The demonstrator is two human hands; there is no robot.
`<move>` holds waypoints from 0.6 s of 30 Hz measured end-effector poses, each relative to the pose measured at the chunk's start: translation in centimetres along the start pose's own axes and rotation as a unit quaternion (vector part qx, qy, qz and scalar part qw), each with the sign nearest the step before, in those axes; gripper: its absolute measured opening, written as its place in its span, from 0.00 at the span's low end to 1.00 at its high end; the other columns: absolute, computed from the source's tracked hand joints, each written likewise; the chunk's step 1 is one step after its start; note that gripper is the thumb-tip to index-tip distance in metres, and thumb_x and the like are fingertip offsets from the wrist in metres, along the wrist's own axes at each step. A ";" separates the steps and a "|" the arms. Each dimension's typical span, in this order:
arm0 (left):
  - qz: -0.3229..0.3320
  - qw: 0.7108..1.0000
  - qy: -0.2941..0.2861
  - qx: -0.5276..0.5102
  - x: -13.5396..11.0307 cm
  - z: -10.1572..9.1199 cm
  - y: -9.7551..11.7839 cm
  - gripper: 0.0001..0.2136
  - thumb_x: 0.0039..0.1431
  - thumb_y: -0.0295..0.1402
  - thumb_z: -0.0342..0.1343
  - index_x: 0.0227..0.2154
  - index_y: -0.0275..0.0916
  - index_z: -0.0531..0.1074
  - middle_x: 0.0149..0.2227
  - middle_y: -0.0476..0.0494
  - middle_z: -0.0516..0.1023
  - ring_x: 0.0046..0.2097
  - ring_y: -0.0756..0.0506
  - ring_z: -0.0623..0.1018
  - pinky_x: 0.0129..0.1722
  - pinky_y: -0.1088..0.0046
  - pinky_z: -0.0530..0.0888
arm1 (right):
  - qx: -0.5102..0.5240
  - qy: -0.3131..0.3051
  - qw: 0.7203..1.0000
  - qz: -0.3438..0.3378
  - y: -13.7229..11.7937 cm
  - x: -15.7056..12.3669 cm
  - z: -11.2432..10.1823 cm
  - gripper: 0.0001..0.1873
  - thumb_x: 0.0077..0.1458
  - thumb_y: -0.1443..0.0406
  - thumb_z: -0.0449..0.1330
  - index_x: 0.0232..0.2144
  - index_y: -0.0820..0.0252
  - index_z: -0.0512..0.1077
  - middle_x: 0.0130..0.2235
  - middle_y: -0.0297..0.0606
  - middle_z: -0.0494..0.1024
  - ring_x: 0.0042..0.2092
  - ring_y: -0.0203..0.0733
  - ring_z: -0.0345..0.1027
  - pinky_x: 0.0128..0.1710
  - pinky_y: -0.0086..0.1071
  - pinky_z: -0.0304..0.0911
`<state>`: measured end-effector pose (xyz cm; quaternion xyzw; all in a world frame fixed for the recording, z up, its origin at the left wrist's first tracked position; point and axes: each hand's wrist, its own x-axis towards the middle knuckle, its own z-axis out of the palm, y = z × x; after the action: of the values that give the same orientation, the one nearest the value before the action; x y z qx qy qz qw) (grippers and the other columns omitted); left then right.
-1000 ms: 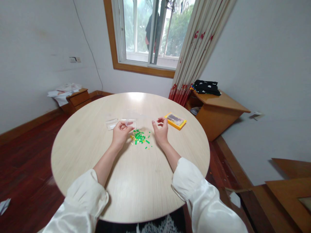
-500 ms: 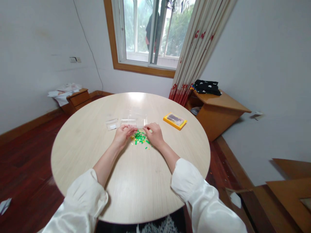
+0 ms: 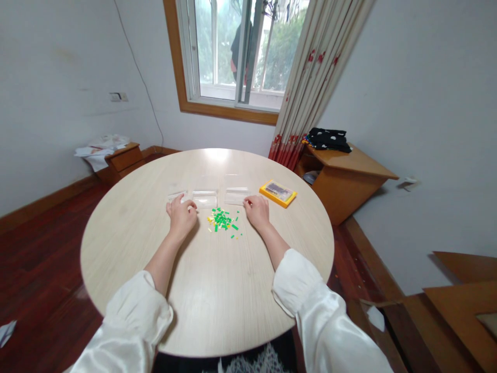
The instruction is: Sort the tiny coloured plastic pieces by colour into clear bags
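A loose heap of small green, yellow and pale building bricks (image 3: 222, 219) lies on the round table between my hands. My right hand (image 3: 257, 211) is closed at the right end of a clear plastic case (image 3: 235, 196), its fingertips pinching the edge. To the left of the heap, my left hand (image 3: 181, 216) hovers with fingers apart and nothing in them. It partly covers a small clear case (image 3: 173, 195) behind it. Another clear plastic case (image 3: 205, 199) lies between my left hand and the one at my right hand.
A yellow box (image 3: 278, 193) with a printed top lies on the round table (image 3: 217, 300), beyond my right hand. At the right stands a wooden cabinet (image 3: 349, 168) with dark folded cloth (image 3: 329, 140) on it. Papers (image 3: 101, 145) rest on a low cabinet at the left.
The clear case above the bricks has moved away and right, down onto the table. My left hand has let go of it and shifted left; my right hand has moved slightly right.
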<state>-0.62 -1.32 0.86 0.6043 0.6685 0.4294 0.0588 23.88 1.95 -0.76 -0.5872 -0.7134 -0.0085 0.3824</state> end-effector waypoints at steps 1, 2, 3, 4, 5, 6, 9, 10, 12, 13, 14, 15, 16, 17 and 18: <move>-0.006 1.000 -0.013 0.002 0.0 0.2 -0.1 0.08 0.45 0.23 0.49 0.22 0.39 0.73 0.53 0.34 0.68 0.59 0.33 0.61 0.60 0.43 0.44 | 0.007 -0.006 1.000 -0.001 0.0 0.0 0.2 0.08 0.55 0.67 0.55 0.32 0.58 0.76 0.33 0.40 0.78 0.37 0.44 0.65 0.42 0.38 0.54; -0.012 1.000 -0.023 0.001 0.0 0.3 -0.2 0.08 0.44 0.23 0.49 0.22 0.39 0.73 0.53 0.34 0.69 0.59 0.32 0.61 0.59 0.41 0.42 | 0.015 -0.012 1.000 -0.002 -0.1 0.0 0.3 0.08 0.55 0.67 0.55 0.33 0.58 0.76 0.34 0.40 0.78 0.38 0.44 0.65 0.42 0.39 0.55; -0.016 0.999 -0.029 0.000 0.0 0.4 -0.3 0.08 0.44 0.24 0.49 0.22 0.39 0.73 0.52 0.34 0.70 0.59 0.32 0.61 0.58 0.39 0.41 | 0.023 -0.017 1.000 -0.004 -0.1 0.0 0.3 0.09 0.55 0.68 0.55 0.35 0.58 0.76 0.35 0.40 0.78 0.38 0.44 0.65 0.42 0.39 0.55; -0.019 0.999 -0.031 -0.002 0.0 0.5 -0.4 0.08 0.45 0.24 0.49 0.22 0.40 0.73 0.51 0.34 0.71 0.58 0.31 0.62 0.58 0.38 0.41 | 0.030 -0.019 0.999 -0.007 -0.2 0.1 0.3 0.10 0.54 0.68 0.55 0.37 0.58 0.76 0.35 0.40 0.78 0.38 0.44 0.65 0.43 0.39 0.55; -0.022 0.999 -0.032 -0.001 0.0 0.6 -0.5 0.08 0.45 0.25 0.49 0.23 0.40 0.74 0.50 0.34 0.72 0.58 0.32 0.63 0.58 0.37 0.41 | 0.037 -0.016 0.999 -0.011 -0.1 0.2 0.2 0.11 0.54 0.69 0.55 0.38 0.58 0.75 0.36 0.40 0.78 0.39 0.44 0.66 0.43 0.39 0.55; -0.024 0.999 -0.032 0.000 0.0 0.7 -0.6 0.09 0.45 0.26 0.50 0.25 0.41 0.74 0.50 0.35 0.72 0.57 0.32 0.63 0.57 0.37 0.41 | 0.042 -0.007 0.999 -0.015 -0.1 0.3 -0.1 0.12 0.54 0.69 0.54 0.39 0.58 0.75 0.36 0.41 0.78 0.40 0.44 0.65 0.43 0.39 0.55; -0.028 0.999 -0.032 0.011 0.0 0.8 -0.6 0.10 0.46 0.27 0.50 0.29 0.41 0.76 0.50 0.34 0.71 0.56 0.32 0.65 0.57 0.37 0.45 | 0.028 0.054 0.998 -0.007 0.7 0.9 -1.6 0.14 0.54 0.69 0.53 0.41 0.58 0.74 0.40 0.43 0.76 0.44 0.46 0.64 0.48 0.41 0.53; -0.027 0.999 -0.034 0.014 -0.1 0.8 -0.6 0.11 0.46 0.27 0.50 0.30 0.41 0.76 0.50 0.34 0.71 0.56 0.32 0.65 0.57 0.38 0.46 | 0.010 0.083 0.996 0.010 1.1 1.2 -2.3 0.15 0.54 0.69 0.53 0.43 0.58 0.73 0.42 0.44 0.75 0.46 0.47 0.63 0.49 0.43 0.52; -0.024 0.999 -0.038 0.020 -0.2 0.8 -0.5 0.12 0.47 0.27 0.51 0.32 0.41 0.77 0.51 0.34 0.71 0.56 0.32 0.65 0.56 0.38 0.48 | -0.034 0.140 0.988 0.062 2.4 1.5 -3.6 0.18 0.53 0.67 0.55 0.47 0.57 0.70 0.49 0.47 0.70 0.52 0.49 0.59 0.52 0.47 0.48; -0.022 0.999 -0.040 0.023 -0.2 0.8 -0.4 0.12 0.47 0.27 0.51 0.33 0.42 0.77 0.51 0.34 0.71 0.56 0.32 0.65 0.56 0.38 0.48 | -0.056 0.155 0.982 0.088 3.1 1.6 -4.1 0.21 0.52 0.66 0.56 0.50 0.56 0.68 0.53 0.48 0.66 0.55 0.51 0.55 0.54 0.49 0.46; -0.020 0.999 -0.043 0.026 -0.3 0.8 -0.4 0.13 0.47 0.27 0.51 0.34 0.42 0.77 0.51 0.34 0.71 0.56 0.32 0.65 0.56 0.39 0.48 | -0.076 0.161 0.978 0.113 3.8 1.7 -4.5 0.24 0.51 0.64 0.58 0.53 0.56 0.65 0.56 0.50 0.62 0.57 0.52 0.52 0.54 0.51 0.44; -0.018 0.998 -0.044 0.029 -0.3 0.8 -0.3 0.13 0.47 0.26 0.51 0.34 0.42 0.77 0.51 0.34 0.71 0.56 0.32 0.65 0.56 0.39 0.49 | -0.093 0.158 0.974 0.136 4.6 1.7 -4.7 0.28 0.50 0.63 0.59 0.55 0.56 0.63 0.59 0.51 0.58 0.60 0.53 0.48 0.55 0.52 0.43; -0.017 0.998 -0.045 0.032 -0.4 0.8 -0.2 0.13 0.47 0.26 0.51 0.35 0.42 0.76 0.51 0.33 0.71 0.56 0.32 0.65 0.56 0.39 0.49 | -0.107 0.149 0.971 0.157 5.2 1.7 -4.8 0.31 0.49 0.61 0.60 0.56 0.56 0.60 0.61 0.53 0.55 0.61 0.54 0.45 0.55 0.53 0.42; -0.017 0.998 -0.047 0.036 -0.4 0.9 -0.2 0.13 0.47 0.26 0.51 0.35 0.42 0.76 0.51 0.33 0.71 0.56 0.32 0.65 0.56 0.39 0.48 | -0.117 0.135 0.968 0.175 5.8 1.6 -4.8 0.34 0.49 0.59 0.61 0.57 0.56 0.59 0.61 0.54 0.54 0.62 0.55 0.44 0.55 0.54 0.42; -0.017 0.998 -0.048 0.041 -0.4 0.9 -0.2 0.14 0.47 0.26 0.50 0.35 0.41 0.76 0.52 0.33 0.70 0.56 0.32 0.65 0.56 0.39 0.48 | -0.125 0.119 0.967 0.189 6.4 1.6 -4.7 0.35 0.48 0.57 0.61 0.58 0.57 0.58 0.62 0.54 0.53 0.62 0.55 0.43 0.55 0.54 0.42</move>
<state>-0.12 -1.22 0.02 0.6147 0.6919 0.3715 0.0733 31.73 3.08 0.65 -0.7491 -0.5322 -0.0950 0.3828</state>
